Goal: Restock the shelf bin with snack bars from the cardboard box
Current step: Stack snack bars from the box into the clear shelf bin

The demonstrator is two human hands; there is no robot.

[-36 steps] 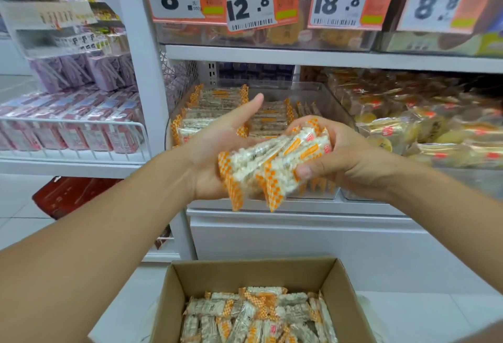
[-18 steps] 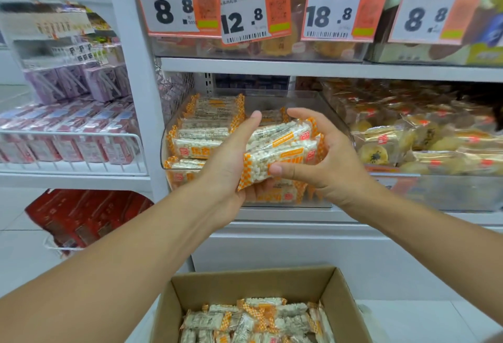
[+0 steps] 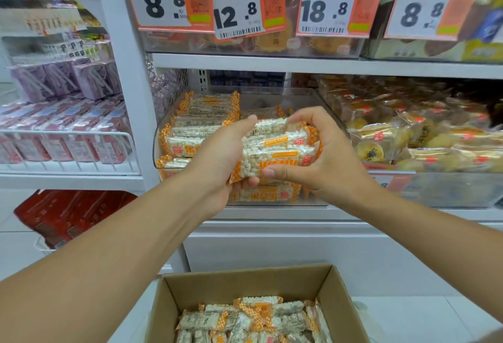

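A stocker's left hand (image 3: 217, 163) and right hand (image 3: 324, 163) clasped a small stack of snack bars (image 3: 275, 149) between them at the mouth of the clear shelf bin (image 3: 156, 138), fingers and thumbs of both hands curled round opposite ends of the bundle. The bars, puffed-grain pieces in clear wrappers with orange checked ends, lay roughly level and lengthwise across the bin's front, just above the bars already stacked inside it. The left fingers cupped the bundle from below and the left end; the right thumb pressed in under the front edge while the right fingers arched over the top.

To finish the placement well, the bundle would likely need to stay squared and level as it went down, labels facing the aisle like the rows beside it, and be set into the lower right portion of the bin, where the stack appeared shallower than at the left. Letting go one hand at a time could let the slippery wrappers fan out.

The cardboard box (image 3: 340, 296) sat open below the hands, well apart from the bin, with many more bars heaped loosely inside. Price tags (image 3: 236, 8) hung from the shelf above.
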